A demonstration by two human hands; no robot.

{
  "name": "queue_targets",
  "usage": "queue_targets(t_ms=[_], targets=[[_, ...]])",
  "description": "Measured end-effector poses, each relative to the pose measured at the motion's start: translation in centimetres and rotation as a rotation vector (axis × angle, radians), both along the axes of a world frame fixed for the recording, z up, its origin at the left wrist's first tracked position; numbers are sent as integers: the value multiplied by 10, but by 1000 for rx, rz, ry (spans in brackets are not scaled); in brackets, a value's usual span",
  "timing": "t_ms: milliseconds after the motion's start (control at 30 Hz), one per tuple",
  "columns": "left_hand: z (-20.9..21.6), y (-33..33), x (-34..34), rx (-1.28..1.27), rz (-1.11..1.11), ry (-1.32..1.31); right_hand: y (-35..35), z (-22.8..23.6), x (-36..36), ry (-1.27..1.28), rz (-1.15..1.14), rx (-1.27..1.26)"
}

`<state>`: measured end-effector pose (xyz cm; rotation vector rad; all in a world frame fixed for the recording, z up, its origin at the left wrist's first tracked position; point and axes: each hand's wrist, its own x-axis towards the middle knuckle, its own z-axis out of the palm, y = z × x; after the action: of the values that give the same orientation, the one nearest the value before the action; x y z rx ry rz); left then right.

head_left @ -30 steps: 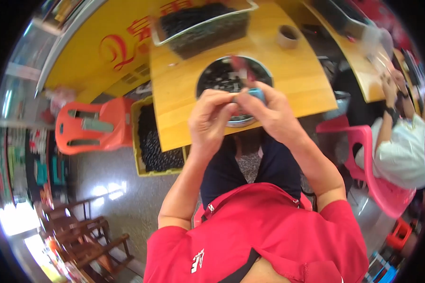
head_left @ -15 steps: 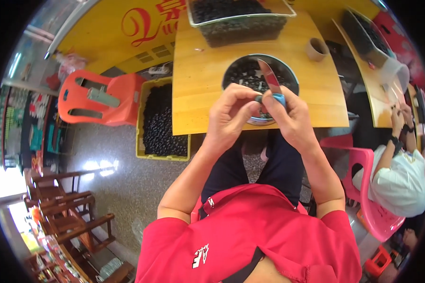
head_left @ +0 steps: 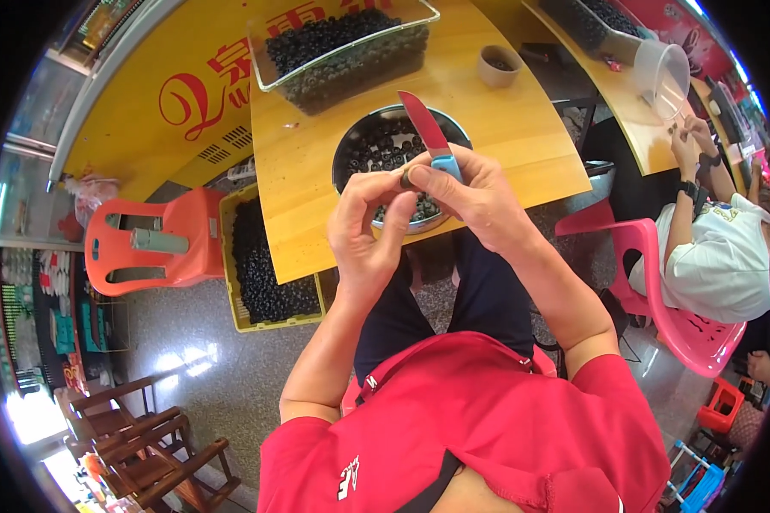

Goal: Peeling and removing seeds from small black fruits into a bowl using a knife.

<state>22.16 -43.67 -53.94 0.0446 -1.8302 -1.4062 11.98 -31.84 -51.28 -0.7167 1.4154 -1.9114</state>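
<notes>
My right hand (head_left: 479, 201) is closed around the blue handle of a knife (head_left: 425, 124), whose reddish blade points up and away over the bowl. My left hand (head_left: 364, 222) pinches a small dark round piece (head_left: 405, 180) with the fingertips, right beside my right thumb. Both hands meet over the near side of a round metal bowl (head_left: 337, 162). Many small dark pieces (head_left: 381, 156) lie inside the bowl, some with pale spots. Their exact kind is too small to tell.
A clear tub (head_left: 269, 84) of dark pieces and a small cup (head_left: 499, 68) stand on the wooden table (head_left: 539, 145). Left of it are a yellow crate (head_left: 230, 274) of dark pieces and an orange chair (head_left: 188, 244). A co-worker (head_left: 701, 248) sits at right by a pink chair (head_left: 659, 299).
The view has turned, so the table and bowl appear shifted left and tilted. My hands stay together over the bowl's near side, knife and small piece still held.
</notes>
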Motion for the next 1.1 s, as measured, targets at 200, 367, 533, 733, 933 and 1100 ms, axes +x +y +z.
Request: queue_targets(t_ms=[200,367,533,733,933,1100], targets=[[3,-1,-5,578,-248,-76,8,9,-7,-59,72,-26],[15,2,-4,552,-228,-205,11,8,-12,63,-4,-11],[15,3,-3,472,-221,-223,13,4,-15,68,-25,-10],[5,-3,-5,647,-279,-179,19,-2,-15,607,-149,55],[9,1,-7,651,-260,-179,21,-4,-11,1176,-275,197],[8,1,-6,635,-279,-176,22,-7,-12,1239,-336,214]])
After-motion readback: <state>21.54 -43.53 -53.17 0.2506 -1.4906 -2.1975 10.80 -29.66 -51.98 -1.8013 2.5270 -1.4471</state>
